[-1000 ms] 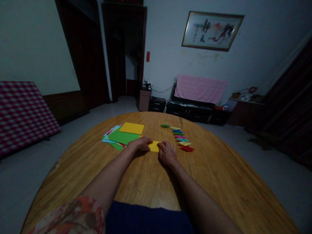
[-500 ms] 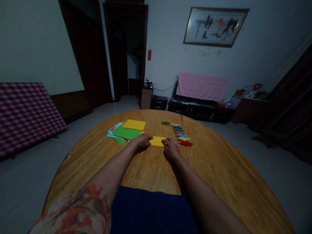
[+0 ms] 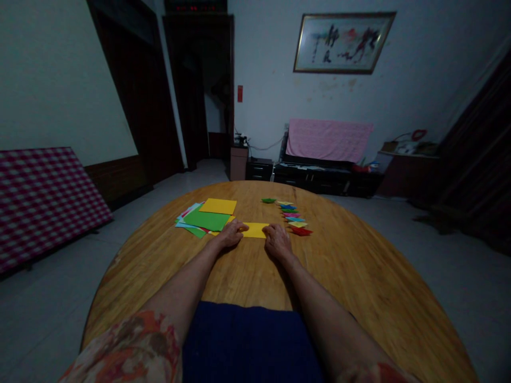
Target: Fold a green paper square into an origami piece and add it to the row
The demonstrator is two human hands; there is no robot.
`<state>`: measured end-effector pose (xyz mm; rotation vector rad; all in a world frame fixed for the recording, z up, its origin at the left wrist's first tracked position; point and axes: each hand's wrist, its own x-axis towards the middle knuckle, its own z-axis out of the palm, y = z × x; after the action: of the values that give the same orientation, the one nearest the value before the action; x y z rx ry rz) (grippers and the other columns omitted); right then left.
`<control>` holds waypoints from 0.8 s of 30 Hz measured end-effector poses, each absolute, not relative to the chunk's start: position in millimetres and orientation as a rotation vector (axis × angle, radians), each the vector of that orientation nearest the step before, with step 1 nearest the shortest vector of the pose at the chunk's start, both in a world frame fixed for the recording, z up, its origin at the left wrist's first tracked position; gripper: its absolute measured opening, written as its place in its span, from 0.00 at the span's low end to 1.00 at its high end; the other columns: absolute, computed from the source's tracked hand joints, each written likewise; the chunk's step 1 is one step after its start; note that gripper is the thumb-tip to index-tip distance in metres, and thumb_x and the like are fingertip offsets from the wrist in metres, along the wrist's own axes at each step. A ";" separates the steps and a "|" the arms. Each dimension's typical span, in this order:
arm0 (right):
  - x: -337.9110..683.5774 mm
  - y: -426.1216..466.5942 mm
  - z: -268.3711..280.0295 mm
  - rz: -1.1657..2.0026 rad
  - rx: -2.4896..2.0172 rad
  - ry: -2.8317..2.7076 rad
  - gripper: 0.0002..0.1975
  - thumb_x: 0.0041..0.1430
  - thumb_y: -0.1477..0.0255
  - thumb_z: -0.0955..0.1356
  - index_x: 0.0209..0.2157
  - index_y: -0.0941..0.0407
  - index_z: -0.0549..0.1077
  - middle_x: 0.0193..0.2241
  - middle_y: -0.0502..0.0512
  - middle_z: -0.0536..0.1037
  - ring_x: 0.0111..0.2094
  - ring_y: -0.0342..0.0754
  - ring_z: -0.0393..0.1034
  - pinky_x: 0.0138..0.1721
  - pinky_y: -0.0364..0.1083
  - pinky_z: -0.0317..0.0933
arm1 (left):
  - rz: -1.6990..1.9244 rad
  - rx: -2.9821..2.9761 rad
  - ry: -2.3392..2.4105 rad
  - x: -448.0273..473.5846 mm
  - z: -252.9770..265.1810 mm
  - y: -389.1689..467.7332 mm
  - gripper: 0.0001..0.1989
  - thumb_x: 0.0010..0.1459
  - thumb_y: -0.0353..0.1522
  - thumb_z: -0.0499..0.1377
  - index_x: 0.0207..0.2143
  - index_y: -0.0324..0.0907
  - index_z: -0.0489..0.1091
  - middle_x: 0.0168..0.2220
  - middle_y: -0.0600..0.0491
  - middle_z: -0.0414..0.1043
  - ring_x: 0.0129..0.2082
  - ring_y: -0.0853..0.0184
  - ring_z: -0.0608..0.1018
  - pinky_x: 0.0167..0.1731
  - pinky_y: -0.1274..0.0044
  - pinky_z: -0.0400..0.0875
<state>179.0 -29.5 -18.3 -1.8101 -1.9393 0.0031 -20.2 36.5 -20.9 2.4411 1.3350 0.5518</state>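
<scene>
Dim table, yellow paper edges under hands.

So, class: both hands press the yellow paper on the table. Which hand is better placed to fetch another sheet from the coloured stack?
Probably the left hand: the stack lies just beyond it.

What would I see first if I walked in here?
Two bare hands, left hand and right hand, pressing a folded yellow paper in the middle of the round wooden table. Left lies a fan of coloured sheets; right, a row of small folded pieces.
</scene>
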 end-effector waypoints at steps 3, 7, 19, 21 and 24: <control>177.4 -31.4 -16.6 0.002 -1.823 -1.937 0.16 0.62 0.73 0.58 0.47 0.52 0.72 0.48 0.55 0.70 0.47 0.49 0.62 0.46 0.45 0.52 | 0.587 2.420 1.333 -19.0 -19.1 31.7 0.21 0.51 0.23 0.51 0.46 0.38 0.73 0.49 0.47 0.70 0.51 0.65 0.69 0.55 0.73 0.62; 177.5 -32.5 -15.6 -0.004 -1.813 -1.948 0.16 0.62 0.73 0.58 0.46 0.52 0.73 0.47 0.55 0.70 0.46 0.49 0.61 0.46 0.45 0.52 | 0.633 2.384 1.352 -18.8 -17.3 28.9 0.24 0.47 0.19 0.49 0.44 0.40 0.74 0.48 0.50 0.72 0.50 0.67 0.71 0.54 0.73 0.64; 176.7 -31.4 -18.1 -0.028 -1.821 -1.934 0.16 0.62 0.74 0.58 0.46 0.52 0.73 0.48 0.56 0.70 0.47 0.50 0.62 0.46 0.46 0.52 | 0.687 2.616 1.358 -2.0 -1.7 -4.8 0.17 0.58 0.26 0.50 0.48 0.40 0.70 0.55 0.46 0.66 0.56 0.62 0.66 0.58 0.66 0.59; 177.1 -30.8 -18.8 -0.019 -1.824 -1.935 0.17 0.62 0.74 0.58 0.47 0.52 0.73 0.48 0.57 0.70 0.47 0.50 0.62 0.46 0.46 0.52 | 0.538 2.740 1.224 8.7 0.8 -17.1 0.16 0.59 0.28 0.49 0.46 0.40 0.70 0.54 0.45 0.67 0.55 0.61 0.67 0.56 0.67 0.61; 177.8 -29.8 -19.6 -0.007 -1.823 -1.931 0.17 0.61 0.75 0.59 0.47 0.52 0.73 0.49 0.56 0.70 0.48 0.49 0.61 0.48 0.46 0.51 | 0.388 2.760 1.228 17.8 1.8 -29.1 0.17 0.61 0.29 0.47 0.49 0.40 0.68 0.52 0.44 0.67 0.54 0.61 0.67 0.55 0.69 0.63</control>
<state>177.8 -29.8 -19.6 -1.8229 -1.9306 -0.0072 17.8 -29.1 1.8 2.7602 1.2279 0.3878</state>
